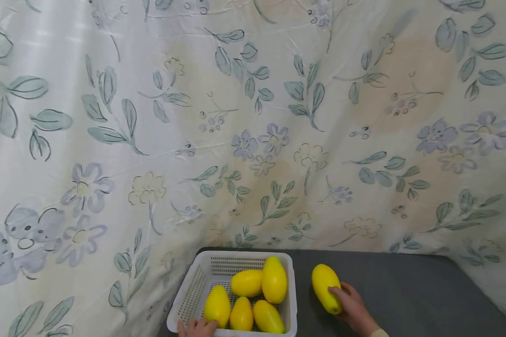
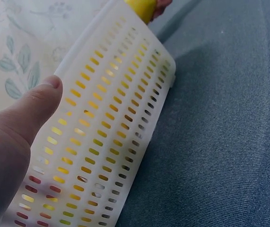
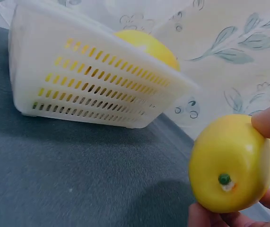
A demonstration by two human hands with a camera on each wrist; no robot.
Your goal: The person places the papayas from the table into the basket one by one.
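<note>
My right hand point(image 1: 355, 310) grips a long yellow fruit point(image 1: 323, 286) to the right of the white plastic basket point(image 1: 293, 299). In the right wrist view, the held fruit point(image 3: 229, 165) shows a small green stem end, with the thumb on top and fingers beneath. My left hand point(image 1: 197, 328) holds the basket's near rim at its left part. The thumb point(image 2: 45, 97) lies along the outside of the slotted wall, and the fingers go over to the inner side. Inside the basket lie several yellow fruits point(image 1: 274, 281), one leaning up on the far right.
A dark grey cloth-covered table point(image 1: 396, 290) extends right of the basket. Behind it hangs a pale curtain point(image 1: 253, 140) with leaves and flowers, which also runs close along the basket's left side.
</note>
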